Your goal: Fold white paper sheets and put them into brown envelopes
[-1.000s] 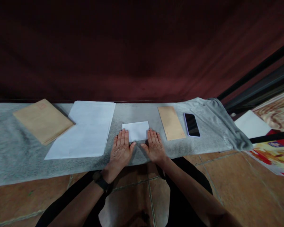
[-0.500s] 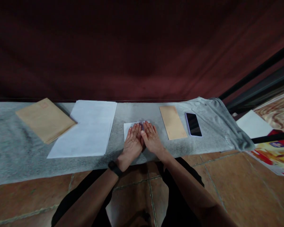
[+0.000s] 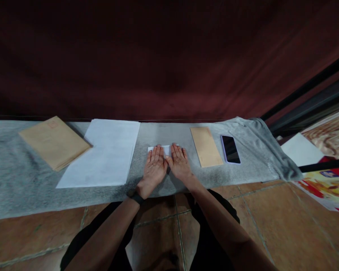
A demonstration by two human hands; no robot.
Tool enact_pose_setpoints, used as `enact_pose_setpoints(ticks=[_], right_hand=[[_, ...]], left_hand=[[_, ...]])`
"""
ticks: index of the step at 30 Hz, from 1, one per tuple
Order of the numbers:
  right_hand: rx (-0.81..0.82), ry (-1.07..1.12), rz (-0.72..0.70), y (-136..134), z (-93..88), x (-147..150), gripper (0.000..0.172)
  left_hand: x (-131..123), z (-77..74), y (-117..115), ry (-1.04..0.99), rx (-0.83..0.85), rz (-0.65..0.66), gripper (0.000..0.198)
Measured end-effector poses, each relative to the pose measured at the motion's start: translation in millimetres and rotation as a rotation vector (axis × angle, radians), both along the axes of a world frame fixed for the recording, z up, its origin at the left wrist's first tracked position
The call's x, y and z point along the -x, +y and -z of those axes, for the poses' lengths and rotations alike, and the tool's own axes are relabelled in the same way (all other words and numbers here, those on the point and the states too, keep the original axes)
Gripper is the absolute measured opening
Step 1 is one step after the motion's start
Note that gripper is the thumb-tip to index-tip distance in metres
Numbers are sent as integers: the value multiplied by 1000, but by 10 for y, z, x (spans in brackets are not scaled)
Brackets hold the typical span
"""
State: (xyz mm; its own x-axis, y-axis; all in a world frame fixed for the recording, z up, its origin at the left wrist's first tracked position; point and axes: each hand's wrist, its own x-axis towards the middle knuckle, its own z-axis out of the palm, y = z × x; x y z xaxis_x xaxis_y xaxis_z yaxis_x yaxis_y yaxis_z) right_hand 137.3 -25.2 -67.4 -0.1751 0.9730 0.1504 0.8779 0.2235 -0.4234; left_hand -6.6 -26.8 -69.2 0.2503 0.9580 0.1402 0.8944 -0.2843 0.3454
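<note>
A small folded white paper lies on the grey cloth in front of me, mostly covered by my hands. My left hand is laid flat on its left part, palm down with fingers stretched forward. Pressed on its right part is my right hand, also flat, its thumb reaching toward the left hand. Only the far edge of the paper and a strip between the hands show. Right of my hands lies a single brown envelope.
To the left is a stack of white sheets, with several brown envelopes overlapping its left side. A phone lies at the right. The grey cloth covers a narrow surface with a dark red curtain behind it.
My left hand has slid left, away from the right hand, uncovering a strip of paper between them. The right hand stays nearly in place, flat on the paper.
</note>
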Motion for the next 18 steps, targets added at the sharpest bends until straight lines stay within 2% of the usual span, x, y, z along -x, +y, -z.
enact_pose_setpoints(ticks=[9,18], right_hand=[[-47,-73,56,-31,57,-100,68],[-114,-202,98,-86,118,-214,71]], left_hand=[[178,10,15,17,-33,-69,74],[290,-6,-14,152,-72,-111,79]])
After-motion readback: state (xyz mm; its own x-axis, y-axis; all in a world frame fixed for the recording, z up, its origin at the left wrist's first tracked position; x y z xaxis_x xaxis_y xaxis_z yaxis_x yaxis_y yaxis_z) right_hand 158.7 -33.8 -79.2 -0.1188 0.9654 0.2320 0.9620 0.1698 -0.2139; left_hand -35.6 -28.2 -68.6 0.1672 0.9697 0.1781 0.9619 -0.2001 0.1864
